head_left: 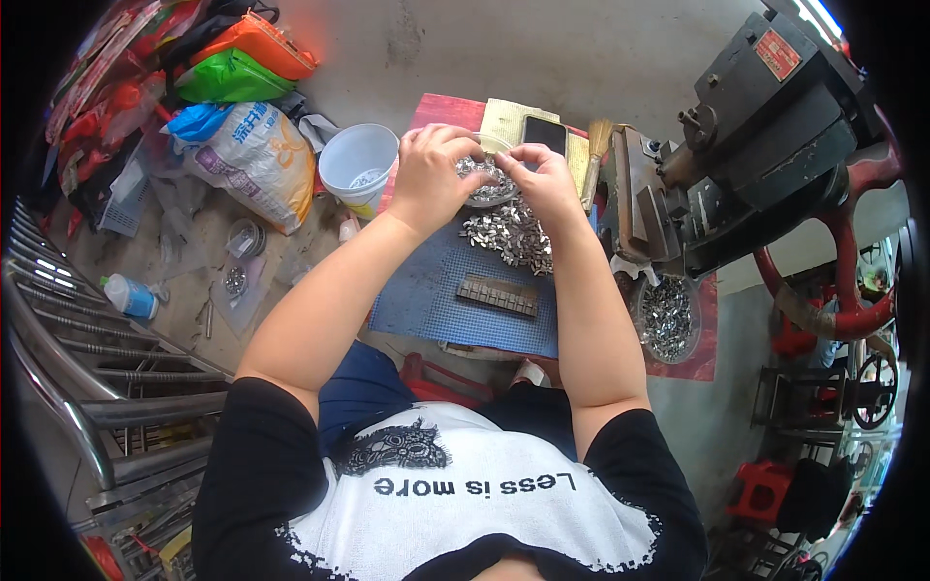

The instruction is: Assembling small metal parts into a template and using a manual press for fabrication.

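Both hands are raised together over the far part of the bench, above a clear container of small shiny metal parts. My left hand has its fingers curled, with thumb and fingertips close together at the container. Thumb and forefinger are closed on my right hand, near the container's far rim. What either hand pinches is too small to make out. Nearer me, a loose pile of small metal pieces spreads over a blue textured mat. A slotted metal block lies on the mat in front of the pile.
Beyond the hands are a phone and a brush. A dark press machine rises at the right, beside a tub of metal parts. On the left stand a white bucket, a filled sack and a metal rack.
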The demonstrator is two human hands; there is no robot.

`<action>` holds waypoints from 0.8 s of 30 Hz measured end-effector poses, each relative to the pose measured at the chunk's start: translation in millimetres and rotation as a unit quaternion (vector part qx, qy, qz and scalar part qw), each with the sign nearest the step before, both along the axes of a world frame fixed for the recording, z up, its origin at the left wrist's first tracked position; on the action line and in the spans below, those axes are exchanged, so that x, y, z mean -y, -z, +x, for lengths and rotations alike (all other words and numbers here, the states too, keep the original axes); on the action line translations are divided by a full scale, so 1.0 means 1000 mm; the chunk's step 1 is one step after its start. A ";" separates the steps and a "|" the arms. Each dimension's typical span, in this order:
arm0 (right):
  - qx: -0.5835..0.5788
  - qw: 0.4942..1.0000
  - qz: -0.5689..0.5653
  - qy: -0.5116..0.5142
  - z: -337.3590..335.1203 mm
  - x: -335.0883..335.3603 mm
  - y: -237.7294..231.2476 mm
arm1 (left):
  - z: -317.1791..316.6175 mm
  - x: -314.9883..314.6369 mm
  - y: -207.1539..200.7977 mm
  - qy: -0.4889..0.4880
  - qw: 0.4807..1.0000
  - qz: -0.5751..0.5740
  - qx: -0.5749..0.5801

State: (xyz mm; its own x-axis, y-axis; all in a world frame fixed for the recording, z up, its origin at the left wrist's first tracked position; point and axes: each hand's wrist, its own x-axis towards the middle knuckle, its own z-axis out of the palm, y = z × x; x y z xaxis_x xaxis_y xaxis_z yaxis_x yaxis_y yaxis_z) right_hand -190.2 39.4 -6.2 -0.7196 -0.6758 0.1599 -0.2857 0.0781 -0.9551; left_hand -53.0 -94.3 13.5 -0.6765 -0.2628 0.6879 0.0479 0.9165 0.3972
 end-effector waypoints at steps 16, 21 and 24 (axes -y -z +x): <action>-0.066 0.963 0.241 -0.100 0.084 -0.056 -0.021 | 0.108 -0.058 0.033 0.070 0.961 0.186 0.190; -0.085 0.965 0.221 -0.113 0.096 -0.067 -0.018 | 0.111 -0.062 0.037 0.072 0.959 0.207 0.177; -0.100 0.963 0.227 -0.101 0.101 -0.064 -0.016 | 0.111 -0.064 0.038 0.055 0.964 0.201 0.167</action>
State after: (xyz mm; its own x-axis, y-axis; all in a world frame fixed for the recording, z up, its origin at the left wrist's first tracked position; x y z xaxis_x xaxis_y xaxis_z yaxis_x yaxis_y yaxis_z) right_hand -89.1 103.3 10.3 -0.5512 -0.8319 -0.0639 -0.5140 0.3989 -0.7594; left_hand 57.9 -30.1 -24.9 -0.8818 -0.3762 0.2844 -0.0557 0.6819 0.7293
